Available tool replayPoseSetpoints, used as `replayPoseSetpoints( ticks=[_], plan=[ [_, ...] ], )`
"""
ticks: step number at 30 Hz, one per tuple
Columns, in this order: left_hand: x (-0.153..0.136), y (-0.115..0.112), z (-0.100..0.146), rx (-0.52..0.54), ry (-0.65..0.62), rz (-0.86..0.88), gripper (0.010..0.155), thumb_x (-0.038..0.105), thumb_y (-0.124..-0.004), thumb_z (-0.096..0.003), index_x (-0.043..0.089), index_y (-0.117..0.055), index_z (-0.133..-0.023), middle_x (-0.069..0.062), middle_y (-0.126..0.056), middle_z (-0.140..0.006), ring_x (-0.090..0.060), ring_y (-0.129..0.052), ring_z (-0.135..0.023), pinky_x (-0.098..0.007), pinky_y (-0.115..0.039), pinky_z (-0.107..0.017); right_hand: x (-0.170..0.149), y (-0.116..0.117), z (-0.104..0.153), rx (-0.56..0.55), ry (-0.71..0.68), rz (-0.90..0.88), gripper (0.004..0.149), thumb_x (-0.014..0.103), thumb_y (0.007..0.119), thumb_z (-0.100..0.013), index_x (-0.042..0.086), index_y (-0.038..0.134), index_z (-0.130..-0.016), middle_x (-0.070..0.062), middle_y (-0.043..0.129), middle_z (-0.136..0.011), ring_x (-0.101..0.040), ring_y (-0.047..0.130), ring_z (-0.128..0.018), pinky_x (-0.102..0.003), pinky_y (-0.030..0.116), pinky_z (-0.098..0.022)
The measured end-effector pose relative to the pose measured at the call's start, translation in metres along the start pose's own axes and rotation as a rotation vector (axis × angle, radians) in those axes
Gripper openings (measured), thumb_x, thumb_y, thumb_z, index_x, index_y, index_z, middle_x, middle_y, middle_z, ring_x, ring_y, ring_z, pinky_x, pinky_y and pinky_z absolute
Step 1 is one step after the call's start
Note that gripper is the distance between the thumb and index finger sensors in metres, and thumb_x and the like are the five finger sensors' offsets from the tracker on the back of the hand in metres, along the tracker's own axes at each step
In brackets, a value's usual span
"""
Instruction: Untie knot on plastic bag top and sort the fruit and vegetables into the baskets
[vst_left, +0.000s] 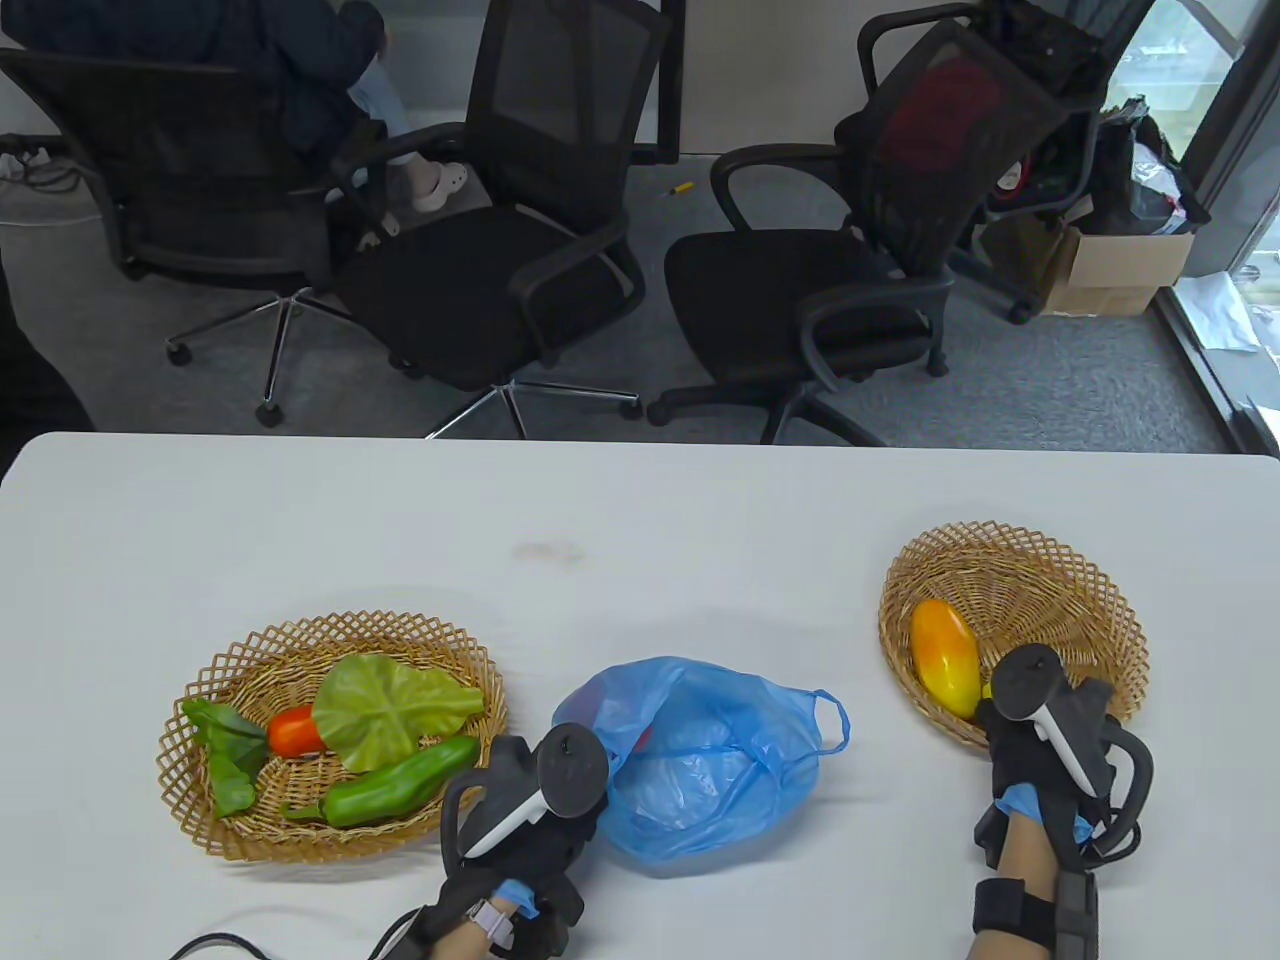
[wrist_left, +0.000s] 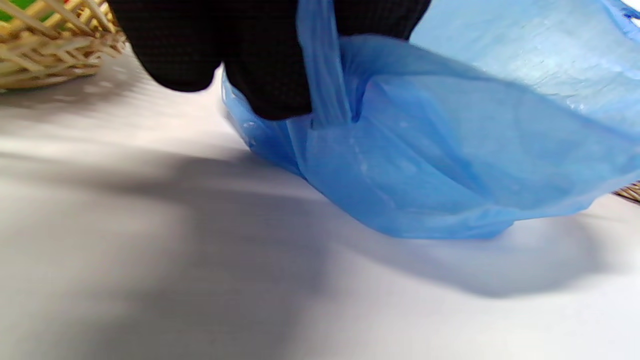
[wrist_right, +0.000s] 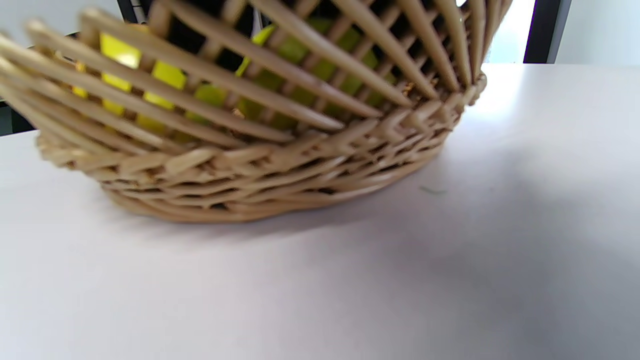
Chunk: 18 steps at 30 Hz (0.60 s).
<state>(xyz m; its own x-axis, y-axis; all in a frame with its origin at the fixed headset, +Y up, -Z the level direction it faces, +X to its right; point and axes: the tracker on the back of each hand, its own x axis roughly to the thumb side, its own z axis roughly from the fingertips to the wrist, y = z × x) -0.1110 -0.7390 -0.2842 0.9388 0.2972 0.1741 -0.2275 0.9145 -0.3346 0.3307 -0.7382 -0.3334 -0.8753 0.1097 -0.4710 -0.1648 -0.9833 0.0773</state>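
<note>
The blue plastic bag (vst_left: 710, 760) lies open and slack on the white table between two wicker baskets. My left hand (vst_left: 560, 790) is at the bag's left edge. In the left wrist view its gloved fingers (wrist_left: 265, 75) pinch a strip of the bag (wrist_left: 450, 150). The left basket (vst_left: 230, 670) holds a lettuce leaf (vst_left: 390, 705), a tomato (vst_left: 293, 732), a green pepper (vst_left: 400, 785) and a dark leafy green (vst_left: 225, 750). The right basket (vst_left: 1050, 580) holds a yellow-orange mango (vst_left: 943, 655). My right hand (vst_left: 1040, 720) hovers over its near rim, fingers hidden. Yellow-green fruit (wrist_right: 300, 55) shows through the basket wall (wrist_right: 280, 180).
Several black office chairs (vst_left: 520, 260) stand on the grey floor beyond the table's far edge, and a seated person (vst_left: 300, 60) is at the top left. A black cable (vst_left: 215, 940) runs along the near left edge. A cardboard box (vst_left: 1110, 265) sits at the far right.
</note>
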Motion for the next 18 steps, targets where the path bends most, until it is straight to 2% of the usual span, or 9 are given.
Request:
replayPoseSetpoints(
  ticks=[5,9,13,18],
  plan=[
    [0.0,0.0,0.0,0.002,0.001,0.003,0.059,0.031,-0.075,-0.0556,0.005,-0.061,-0.107,-0.003,-0.086,-0.085,-0.008,-0.097,-0.06,-0.038,-0.086,-0.055,-0.001,-0.004,0.003,-0.03,-0.008,-0.018,0.068,0.035,0.071,-0.055,0.006,0.047,-0.112,-0.029,0.057,-0.109,-0.051,0.061,-0.095,-0.066,0.038,-0.07],
    [-0.001,0.001,0.0,0.006,0.004,0.009,0.059,0.031,-0.075,-0.0556,0.005,-0.061,-0.107,-0.003,-0.086,-0.086,-0.008,-0.097,-0.06,-0.038,-0.086,-0.055,0.003,-0.016,0.01,-0.086,-0.04,-0.036,0.066,0.034,0.071,-0.055,0.004,0.05,-0.111,-0.03,0.06,-0.107,-0.051,0.065,-0.093,-0.066,0.042,-0.069],
    [-0.002,0.001,0.0,0.006,0.004,0.013,0.059,0.031,-0.074,-0.0558,0.005,-0.06,-0.107,-0.003,-0.086,-0.086,-0.008,-0.097,-0.06,-0.038,-0.086,-0.055,0.02,-0.036,0.024,-0.159,-0.15,-0.073,0.063,0.033,0.072,-0.055,0.005,0.055,-0.109,-0.029,0.065,-0.105,-0.049,0.07,-0.09,-0.065,0.047,-0.069],
    [-0.003,0.003,0.001,0.017,0.004,0.024,0.059,0.032,-0.073,-0.0562,0.005,-0.061,-0.107,-0.003,-0.086,-0.086,-0.008,-0.097,-0.06,-0.038,-0.086,-0.055,0.053,-0.06,0.049,-0.211,-0.349,-0.164,0.057,0.033,0.072,-0.055,0.006,0.065,-0.105,-0.027,0.074,-0.099,-0.045,0.079,-0.083,-0.062,0.062,-0.064]
  ],
)
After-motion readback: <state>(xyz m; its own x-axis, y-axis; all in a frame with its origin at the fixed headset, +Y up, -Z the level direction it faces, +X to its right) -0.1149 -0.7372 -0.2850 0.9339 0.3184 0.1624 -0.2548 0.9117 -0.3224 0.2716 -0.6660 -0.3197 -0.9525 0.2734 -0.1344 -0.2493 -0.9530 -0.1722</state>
